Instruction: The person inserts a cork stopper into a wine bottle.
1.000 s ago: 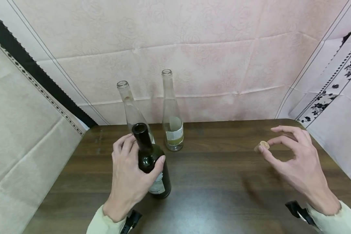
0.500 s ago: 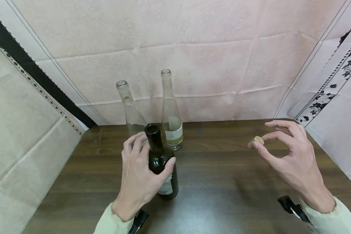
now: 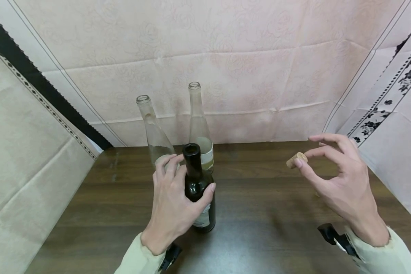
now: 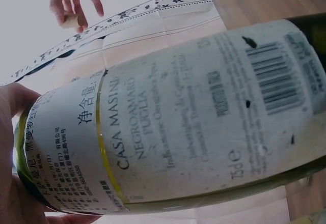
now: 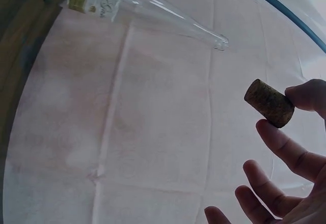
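My left hand (image 3: 178, 205) grips a dark wine bottle (image 3: 195, 186) round its shoulder, thumb on the right side. The bottle is upright, its mouth uncovered; whether its base touches the table I cannot tell. Its pale printed label (image 4: 168, 117) fills the left wrist view. Over the table's right side, my right hand (image 3: 342, 175) pinches a cork (image 3: 297, 160) between thumb and index finger, the other fingers spread. In the right wrist view the whole cork (image 5: 270, 103) shows, apart from any bottle.
Behind the dark bottle stand two clear glass bottles, the left one (image 3: 154, 129) partly covered by my hand, the right one (image 3: 198, 121) partly covered by the dark bottle. Pale cloth (image 3: 246, 76) hangs behind the wooden table (image 3: 253, 213). A small pale thing (image 3: 317, 194) shows beside my right palm.
The dark bottle has moved right in my left hand and now overlaps the right clear bottle. My right hand has shifted slightly left and away with the cork, which has tipped more sideways.
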Action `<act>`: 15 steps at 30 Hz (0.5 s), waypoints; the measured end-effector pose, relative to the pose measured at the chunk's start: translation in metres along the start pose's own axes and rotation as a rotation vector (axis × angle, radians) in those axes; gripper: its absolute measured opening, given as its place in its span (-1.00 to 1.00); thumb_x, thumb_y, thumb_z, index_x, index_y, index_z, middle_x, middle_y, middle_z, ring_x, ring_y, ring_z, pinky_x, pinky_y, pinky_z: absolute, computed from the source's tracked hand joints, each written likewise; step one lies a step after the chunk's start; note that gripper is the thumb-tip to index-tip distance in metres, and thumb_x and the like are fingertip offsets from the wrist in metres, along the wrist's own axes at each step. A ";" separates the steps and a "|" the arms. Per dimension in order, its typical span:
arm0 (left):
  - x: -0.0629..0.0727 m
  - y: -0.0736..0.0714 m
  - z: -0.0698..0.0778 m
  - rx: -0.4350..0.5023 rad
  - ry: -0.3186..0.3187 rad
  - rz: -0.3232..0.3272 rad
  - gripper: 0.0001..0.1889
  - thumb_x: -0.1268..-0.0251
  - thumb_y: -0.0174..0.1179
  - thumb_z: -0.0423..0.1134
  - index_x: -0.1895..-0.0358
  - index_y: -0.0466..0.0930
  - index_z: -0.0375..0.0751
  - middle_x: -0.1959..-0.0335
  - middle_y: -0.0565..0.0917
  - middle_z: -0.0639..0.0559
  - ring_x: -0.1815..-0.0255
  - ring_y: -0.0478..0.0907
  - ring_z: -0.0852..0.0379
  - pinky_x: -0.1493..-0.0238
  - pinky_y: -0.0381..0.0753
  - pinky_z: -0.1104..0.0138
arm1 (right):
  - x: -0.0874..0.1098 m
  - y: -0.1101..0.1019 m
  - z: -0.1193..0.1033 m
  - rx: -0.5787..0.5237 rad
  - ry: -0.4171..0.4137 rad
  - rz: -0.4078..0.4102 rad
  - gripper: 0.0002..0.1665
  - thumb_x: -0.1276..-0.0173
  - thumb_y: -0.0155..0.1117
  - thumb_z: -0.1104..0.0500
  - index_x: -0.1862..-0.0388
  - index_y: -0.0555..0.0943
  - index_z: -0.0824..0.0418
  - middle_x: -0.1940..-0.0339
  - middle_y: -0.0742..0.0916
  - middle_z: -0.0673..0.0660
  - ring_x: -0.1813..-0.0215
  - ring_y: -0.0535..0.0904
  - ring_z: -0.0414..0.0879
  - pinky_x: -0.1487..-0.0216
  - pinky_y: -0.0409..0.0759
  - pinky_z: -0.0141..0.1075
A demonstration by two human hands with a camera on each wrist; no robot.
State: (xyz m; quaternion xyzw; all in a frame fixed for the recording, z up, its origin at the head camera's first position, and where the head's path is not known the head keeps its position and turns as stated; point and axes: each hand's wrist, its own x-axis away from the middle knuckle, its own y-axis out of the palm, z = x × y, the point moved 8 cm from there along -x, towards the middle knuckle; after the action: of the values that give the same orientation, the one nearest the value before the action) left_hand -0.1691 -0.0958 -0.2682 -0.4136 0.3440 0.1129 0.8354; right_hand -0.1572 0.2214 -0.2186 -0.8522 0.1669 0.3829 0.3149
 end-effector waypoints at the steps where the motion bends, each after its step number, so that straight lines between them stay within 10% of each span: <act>1: 0.000 0.001 0.001 0.003 0.000 0.000 -0.57 -0.08 0.36 0.21 0.21 0.66 -0.07 -0.23 0.55 -0.05 -0.40 0.22 -0.09 -0.35 0.19 -0.14 | -0.001 0.000 -0.001 -0.002 0.001 0.001 -0.86 -0.07 0.55 0.34 0.41 0.77 0.14 -0.11 0.66 -0.12 -0.25 0.41 -0.31 -0.15 0.22 -0.52; 15: -0.005 0.024 0.021 0.053 0.018 -0.066 -0.57 -0.14 0.29 0.27 0.11 0.63 0.06 -0.22 0.51 0.15 -0.39 0.24 -0.01 -0.33 0.19 -0.07 | -0.012 0.010 -0.025 -0.086 -0.027 -0.012 -0.84 -0.07 0.54 0.36 0.38 0.77 0.16 -0.13 0.67 0.05 -0.25 0.44 -0.19 -0.13 0.24 -0.44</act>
State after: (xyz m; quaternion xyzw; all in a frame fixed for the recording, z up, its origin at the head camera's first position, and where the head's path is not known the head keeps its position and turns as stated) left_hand -0.1743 -0.0636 -0.2708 -0.4037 0.3406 0.0722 0.8460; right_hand -0.1566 0.1976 -0.2012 -0.8607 0.1410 0.3992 0.2827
